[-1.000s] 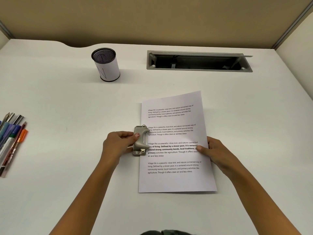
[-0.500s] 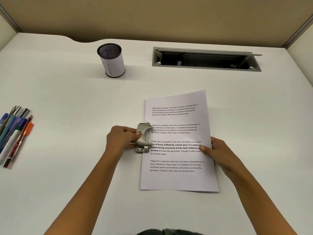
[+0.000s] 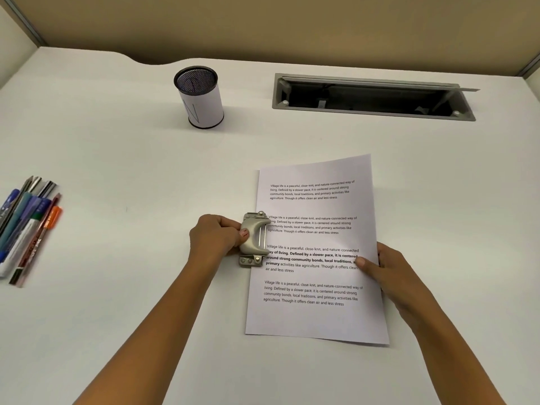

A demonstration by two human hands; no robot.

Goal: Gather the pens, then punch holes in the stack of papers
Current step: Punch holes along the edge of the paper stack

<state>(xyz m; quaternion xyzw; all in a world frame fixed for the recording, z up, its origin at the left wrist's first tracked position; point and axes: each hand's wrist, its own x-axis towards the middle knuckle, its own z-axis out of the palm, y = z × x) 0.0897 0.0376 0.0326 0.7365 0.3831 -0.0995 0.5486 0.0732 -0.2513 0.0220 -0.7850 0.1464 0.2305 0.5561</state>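
Head view: the left hand (image 3: 217, 238) is curled around the metal hole punch (image 3: 254, 239), thumb on its handle; the punch sits over the nine o'clock edge of the stack of papers (image 3: 317, 249). The right hand (image 3: 388, 273) pinches the stack's three o'clock edge, thumb on top. The stack's long axis runs twelve to six. The pens (image 3: 24, 226) lie at nine o'clock, well apart, tips toward twelve.
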